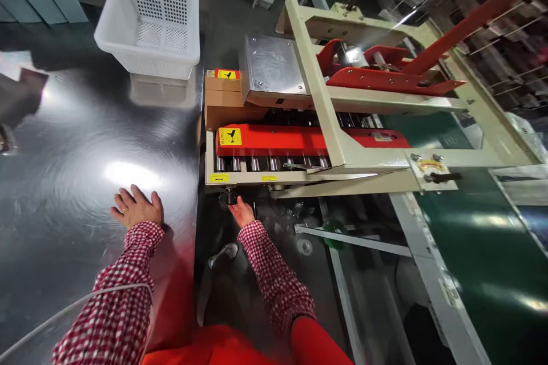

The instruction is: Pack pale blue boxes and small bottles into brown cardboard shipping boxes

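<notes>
My left hand (136, 207) lies flat on a polished stainless steel table (77, 148), fingers spread and holding nothing. My right hand (242, 211) reaches past the table edge, its fingertips beside a small black knob (228, 198) under the front rail of a carton sealing machine (325, 142). I cannot tell whether they touch it. A cardboard box (222, 97) sits at the machine's near end, partly under its steel top plate (272, 65). Red drive-belt housings (269, 140) and steel rollers run along the machine.
A white perforated plastic basket (148, 25) stands on the steel table's far end. A green conveyor belt (479, 251) runs along the right. Below my right arm lies a dark floor with scattered bits and a pale rail (351, 241). Red arms rise inside the machine's cream frame (317, 68).
</notes>
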The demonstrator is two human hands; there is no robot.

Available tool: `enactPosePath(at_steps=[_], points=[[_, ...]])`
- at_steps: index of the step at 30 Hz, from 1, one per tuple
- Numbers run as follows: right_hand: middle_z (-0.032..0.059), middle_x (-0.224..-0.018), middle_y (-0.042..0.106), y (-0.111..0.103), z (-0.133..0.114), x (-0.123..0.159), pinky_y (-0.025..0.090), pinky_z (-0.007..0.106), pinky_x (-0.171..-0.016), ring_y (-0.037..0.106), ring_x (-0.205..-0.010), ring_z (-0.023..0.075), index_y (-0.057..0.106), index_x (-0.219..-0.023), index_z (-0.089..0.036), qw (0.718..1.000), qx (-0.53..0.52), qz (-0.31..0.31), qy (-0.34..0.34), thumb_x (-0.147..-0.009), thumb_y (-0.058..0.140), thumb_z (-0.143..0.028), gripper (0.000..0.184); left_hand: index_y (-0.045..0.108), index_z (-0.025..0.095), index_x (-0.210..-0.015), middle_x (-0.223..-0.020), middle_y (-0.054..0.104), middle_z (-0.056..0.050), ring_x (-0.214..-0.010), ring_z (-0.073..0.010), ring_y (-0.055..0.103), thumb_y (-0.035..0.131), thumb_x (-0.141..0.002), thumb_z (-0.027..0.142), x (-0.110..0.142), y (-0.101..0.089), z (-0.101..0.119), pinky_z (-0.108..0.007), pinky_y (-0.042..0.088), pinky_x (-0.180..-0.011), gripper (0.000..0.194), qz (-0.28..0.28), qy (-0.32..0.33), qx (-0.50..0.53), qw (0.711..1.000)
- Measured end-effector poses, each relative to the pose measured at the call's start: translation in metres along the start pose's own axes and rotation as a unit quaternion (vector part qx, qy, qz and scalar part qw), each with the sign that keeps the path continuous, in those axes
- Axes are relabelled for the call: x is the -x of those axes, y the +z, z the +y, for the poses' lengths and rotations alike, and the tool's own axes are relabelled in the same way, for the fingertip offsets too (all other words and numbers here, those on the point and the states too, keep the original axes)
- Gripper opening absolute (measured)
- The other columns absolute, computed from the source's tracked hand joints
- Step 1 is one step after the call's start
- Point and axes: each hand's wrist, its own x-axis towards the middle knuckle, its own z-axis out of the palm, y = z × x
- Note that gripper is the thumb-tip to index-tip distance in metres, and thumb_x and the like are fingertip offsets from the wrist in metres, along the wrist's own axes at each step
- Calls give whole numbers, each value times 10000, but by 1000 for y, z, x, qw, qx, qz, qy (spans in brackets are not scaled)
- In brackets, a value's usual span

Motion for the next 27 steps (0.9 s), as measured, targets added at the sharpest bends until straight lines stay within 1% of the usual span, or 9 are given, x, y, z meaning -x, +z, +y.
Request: enactPosePath(at_steps=[7,11,14,16,19,21,23,25,27], points=[[2,-775,710,3,5,-14,591,302,-649,695,-716,165,428,-729,-213,1000,-4,18,-13,-714,832,-258,407,372,47,-1489,-1538,327,-261,-1455,-393,232,337,-956,517,1,4,-2,-629,181,-1157,711,20,7,-5,1000],[-6,-747,689,5,7,-14,598,301,-643,682,-684,156,461,-765,-208,1000,10,20,-19,-707,839,-287,391,387,44,-1480,-1528,338,-264,-1447,-395,247,306,-956,530,2,6,-3,-629,197,-1148,719,28,10,-11,1000],[2,-795,697,8,9,-13,596,288,-666,692,-730,151,447,-768,-211,999,26,19,-36,-725,825,-318,395,402,51,-1470,-1510,366,-260,-1433,-389,270,304,-946,532,3,7,-2,-620,218,-1140,718,31,13,-21,999],[10,-765,688,7,8,-10,597,317,-677,702,-728,171,442,-760,-213,998,53,18,-37,-735,812,-353,396,418,50,-1457,-1497,379,-260,-1424,-384,280,284,-946,531,3,7,0,-614,228,-1134,715,36,13,-27,999],[55,-661,665,-4,-1,1,592,424,-661,701,-666,246,514,-744,-194,991,129,20,-35,-759,768,-408,333,443,49,-1434,-1476,403,-263,-1410,-376,300,237,-949,530,3,4,3,-604,253,-1120,713,42,13,-33,998],[92,-718,690,-19,-11,11,581,456,-770,714,-806,285,589,-772,-184,981,176,37,-70,-771,734,-370,235,454,55,-1421,-1460,423,-263,-1398,-371,320,224,-944,533,3,4,3,-591,275,-1106,714,40,14,-39,998],[102,-945,722,-35,-20,18,509,413,-985,637,-1142,281,628,-840,-211,968,203,71,-129,-738,718,-263,145,464,64,-1411,-1446,439,-261,-1389,-369,331,221,-934,534,2,7,1,-584,286,-1095,712,41,14,-42,998],[97,-1160,680,-45,-24,16,373,376,-1137,429,-1393,272,616,-859,-229,956,216,110,-165,-641,715,-132,259,471,72,-1406,-1427,455,-260,-1383,-372,337,216,-927,541,0,12,-3,-586,288,-1086,717,39,16,-43,998],[124,-1201,651,-46,-21,7,296,412,-1182,329,-1450,316,582,-808,-218,951,226,132,-164,-537,695,-23,352,474,80,-1404,-1415,465,-255,-1372,-377,349,206,-920,549,-1,18,-7,-586,296,-1076,726,38,16,-50,998]])
